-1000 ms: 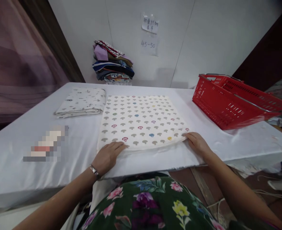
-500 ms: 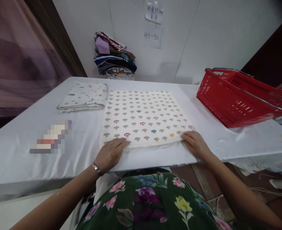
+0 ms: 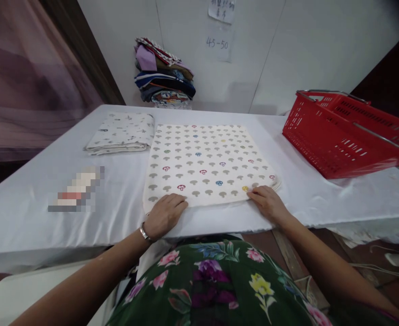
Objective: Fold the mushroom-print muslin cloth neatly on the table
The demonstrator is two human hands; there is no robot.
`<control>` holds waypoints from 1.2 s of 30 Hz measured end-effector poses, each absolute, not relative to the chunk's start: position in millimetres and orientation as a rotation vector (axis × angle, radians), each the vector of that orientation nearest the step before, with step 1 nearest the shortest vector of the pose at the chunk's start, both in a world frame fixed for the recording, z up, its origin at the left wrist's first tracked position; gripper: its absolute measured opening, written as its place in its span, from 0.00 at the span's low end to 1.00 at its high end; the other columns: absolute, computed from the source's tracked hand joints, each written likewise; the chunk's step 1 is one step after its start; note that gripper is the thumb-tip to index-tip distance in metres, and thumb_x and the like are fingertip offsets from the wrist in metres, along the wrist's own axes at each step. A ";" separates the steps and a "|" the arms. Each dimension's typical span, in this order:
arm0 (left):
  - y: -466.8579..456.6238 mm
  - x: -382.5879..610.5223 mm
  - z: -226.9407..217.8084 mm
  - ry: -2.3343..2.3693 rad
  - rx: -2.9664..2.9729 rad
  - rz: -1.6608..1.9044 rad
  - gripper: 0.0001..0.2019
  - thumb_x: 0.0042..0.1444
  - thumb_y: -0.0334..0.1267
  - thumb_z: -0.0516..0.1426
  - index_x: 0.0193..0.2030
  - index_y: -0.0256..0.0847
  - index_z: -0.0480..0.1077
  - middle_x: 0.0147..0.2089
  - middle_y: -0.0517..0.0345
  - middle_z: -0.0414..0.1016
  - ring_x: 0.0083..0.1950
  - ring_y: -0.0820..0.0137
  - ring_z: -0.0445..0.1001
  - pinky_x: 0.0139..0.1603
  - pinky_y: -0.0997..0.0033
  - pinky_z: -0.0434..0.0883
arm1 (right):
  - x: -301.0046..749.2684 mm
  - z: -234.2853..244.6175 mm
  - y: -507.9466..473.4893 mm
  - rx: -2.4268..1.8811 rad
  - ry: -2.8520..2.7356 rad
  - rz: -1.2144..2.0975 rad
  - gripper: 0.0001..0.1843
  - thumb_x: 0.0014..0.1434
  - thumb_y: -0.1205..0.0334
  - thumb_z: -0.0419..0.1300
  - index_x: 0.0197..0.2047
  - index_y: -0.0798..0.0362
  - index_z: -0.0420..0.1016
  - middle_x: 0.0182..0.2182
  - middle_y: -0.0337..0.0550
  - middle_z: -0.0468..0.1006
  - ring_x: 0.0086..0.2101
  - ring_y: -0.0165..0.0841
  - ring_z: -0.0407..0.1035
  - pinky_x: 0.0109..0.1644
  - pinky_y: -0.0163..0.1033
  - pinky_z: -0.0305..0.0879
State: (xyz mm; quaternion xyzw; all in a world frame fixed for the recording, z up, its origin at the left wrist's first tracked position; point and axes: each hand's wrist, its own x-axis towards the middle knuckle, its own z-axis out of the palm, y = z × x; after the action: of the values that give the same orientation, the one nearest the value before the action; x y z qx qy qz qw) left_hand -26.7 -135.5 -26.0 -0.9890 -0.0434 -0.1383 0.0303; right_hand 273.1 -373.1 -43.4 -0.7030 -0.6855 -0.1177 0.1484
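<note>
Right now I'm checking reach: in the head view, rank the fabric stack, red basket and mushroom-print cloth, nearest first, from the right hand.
1. Mushroom-print cloth: touching the right hand.
2. Red basket: off to the hand's right.
3. Fabric stack: at the back, to the left.

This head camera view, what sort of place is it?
Perhaps an indoor workroom for textiles: a white-covered table bears a mushroom-print cloth and a red basket, with a stack of folded fabrics near the wall.
</note>
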 end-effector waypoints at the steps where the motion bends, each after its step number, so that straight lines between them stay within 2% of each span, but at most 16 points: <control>1: -136.1 -27.2 -25.7 -0.141 -3.040 -0.427 0.11 0.58 0.30 0.48 0.38 0.40 0.72 0.42 0.52 0.73 0.41 0.65 0.69 0.40 0.63 0.67 | 272.8 -44.1 -373.2 -2.020 -1.973 -0.343 0.14 0.61 0.67 0.51 0.46 0.50 0.74 0.38 0.47 0.75 0.38 0.37 0.67 0.43 0.44 0.64; 5: -136.4 -25.7 -24.4 -0.177 -3.022 -0.470 0.10 0.58 0.29 0.49 0.39 0.39 0.71 0.41 0.53 0.73 0.41 0.65 0.69 0.40 0.64 0.67 | 274.2 -44.5 -370.6 -2.024 -1.931 -0.377 0.13 0.61 0.66 0.51 0.46 0.52 0.73 0.38 0.48 0.75 0.38 0.37 0.67 0.42 0.43 0.65; 9: -136.0 -20.9 -24.9 -0.261 -3.030 -0.531 0.09 0.57 0.29 0.50 0.39 0.38 0.70 0.41 0.51 0.73 0.42 0.65 0.69 0.40 0.64 0.68 | 276.3 -37.2 -366.4 -2.043 -1.885 -0.269 0.13 0.63 0.63 0.49 0.47 0.51 0.71 0.39 0.46 0.75 0.38 0.36 0.68 0.42 0.43 0.66; 14: -135.0 -18.3 -29.7 -0.319 -3.030 -0.584 0.10 0.57 0.27 0.48 0.39 0.38 0.69 0.46 0.51 0.72 0.45 0.66 0.70 0.42 0.67 0.69 | 276.6 -31.2 -366.2 -2.086 -1.841 -0.161 0.10 0.62 0.62 0.49 0.38 0.51 0.71 0.32 0.44 0.75 0.34 0.35 0.68 0.38 0.41 0.66; 19: -131.8 -20.1 -35.0 -0.296 -2.994 -0.508 0.12 0.57 0.27 0.46 0.35 0.40 0.70 0.51 0.52 0.70 0.46 0.66 0.69 0.42 0.66 0.69 | 279.3 -42.1 -368.9 -1.948 -1.922 -0.266 0.11 0.61 0.68 0.49 0.34 0.52 0.71 0.41 0.48 0.74 0.42 0.36 0.67 0.45 0.44 0.66; 24: -133.5 -20.8 -31.5 -0.200 -3.006 -0.386 0.13 0.58 0.29 0.47 0.42 0.45 0.71 0.53 0.55 0.69 0.45 0.66 0.69 0.41 0.65 0.67 | 282.1 -46.5 -372.6 -1.902 -2.012 -0.265 0.11 0.59 0.69 0.51 0.41 0.51 0.73 0.46 0.49 0.73 0.47 0.39 0.65 0.49 0.48 0.64; 29: -140.9 -20.0 -23.6 -0.199 -3.050 -0.379 0.11 0.58 0.37 0.50 0.44 0.42 0.71 0.53 0.50 0.69 0.50 0.61 0.67 0.46 0.60 0.66 | 279.8 -40.1 -374.1 -1.941 -2.058 -0.256 0.11 0.59 0.67 0.52 0.43 0.51 0.73 0.48 0.48 0.71 0.51 0.40 0.63 0.51 0.49 0.63; 32: -142.4 -16.6 -21.2 -0.199 -3.049 -0.395 0.11 0.59 0.39 0.50 0.42 0.42 0.72 0.54 0.51 0.69 0.52 0.61 0.66 0.49 0.59 0.65 | 277.5 -37.8 -370.9 -2.008 -2.036 -0.276 0.11 0.61 0.67 0.51 0.42 0.51 0.74 0.48 0.48 0.71 0.49 0.39 0.64 0.50 0.49 0.63; 36: -140.8 -12.3 -22.6 -0.174 -3.050 -0.400 0.13 0.61 0.34 0.47 0.36 0.39 0.72 0.53 0.54 0.70 0.53 0.63 0.66 0.50 0.60 0.64 | 276.1 -37.2 -370.7 -1.991 -2.009 -0.289 0.12 0.62 0.67 0.50 0.42 0.52 0.74 0.48 0.49 0.72 0.49 0.39 0.64 0.50 0.49 0.64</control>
State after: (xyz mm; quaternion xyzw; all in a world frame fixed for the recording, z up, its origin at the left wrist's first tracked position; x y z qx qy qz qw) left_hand -12.3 -140.8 -22.6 -0.9895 -0.0565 -0.1298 0.0301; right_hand 276.1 -370.7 -37.2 -0.6925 -0.6987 -0.1006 0.1489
